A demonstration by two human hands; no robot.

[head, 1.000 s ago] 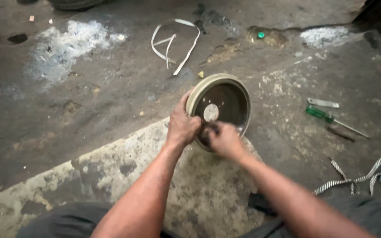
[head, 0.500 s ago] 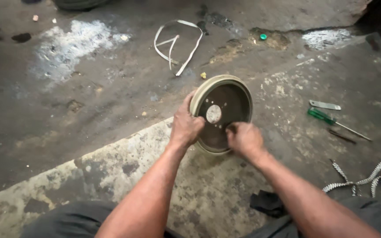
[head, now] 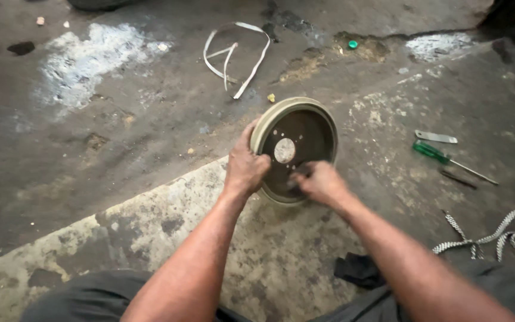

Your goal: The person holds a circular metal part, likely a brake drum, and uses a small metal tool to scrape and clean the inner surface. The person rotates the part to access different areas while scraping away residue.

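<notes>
A: Main thing?

B: Round metal drum (head: 296, 149), pale rim, dark hollow inside with a light hub disc and small holes. It stands tilted on its edge on the concrete floor (head: 120, 137), open side facing the camera.

A: Left hand?

B: Left hand (head: 245, 170) is on the drum's left rim, fingers curled over the edge and clamped on it, thumb up along the rim.

A: Right hand?

B: Right hand (head: 320, 182) is at the drum's lower inside face, fingers bunched together and pressed against the dark surface. Blurred, so cannot tell if something small is pinched in them.

A: Around the drum?

B: Right of the drum, well apart: a green-handled screwdriver (head: 442, 158), with a flat metal strip (head: 436, 137) just above it and a thin dark rod (head: 457, 179) just below it. Farther right and below the drum, a black-and-white patterned strap (head: 496, 235) lies loose. Beyond the drum, up and left, a looped white strap (head: 233, 56). Up and right of the drum, a small green cap (head: 353, 44) sits in a dirt patch. Just above the drum's rim, a tiny yellow bit (head: 271, 98). Below the drum, near the right forearm, a dark rag (head: 359, 268).

A: Floor?

B: A pale worn patch runs from under the drum down to the left; a white powdery stain lies far up-left.
</notes>
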